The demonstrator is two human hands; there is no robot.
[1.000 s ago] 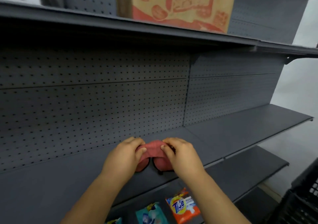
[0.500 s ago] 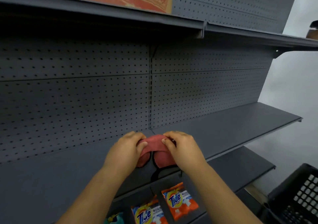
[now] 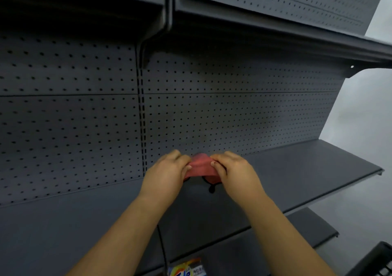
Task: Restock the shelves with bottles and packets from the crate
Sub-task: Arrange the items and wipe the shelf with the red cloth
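Observation:
A small red packet (image 3: 201,167) with black markings is held between both hands, just above the grey middle shelf (image 3: 297,176) and close to the pegboard back wall. My left hand (image 3: 164,175) pinches its left edge. My right hand (image 3: 235,172) pinches its right edge. The packet's lower part hangs below my fingers. Whether it touches the shelf I cannot tell. The black crate (image 3: 375,261) shows only as a corner at the bottom right.
An orange Tide packet (image 3: 186,269) lies on the lower shelf (image 3: 307,227) at the bottom edge. A dark upper shelf (image 3: 254,23) overhangs the top. The grey pegboard wall (image 3: 233,116) backs the shelves. A pale wall lies to the right.
The view has swung right and tilted up: the cardboard box on the top shelf is out of sight and fewer Tide packets show. Both hands keep hold of the red packet, now nearer the back wall.

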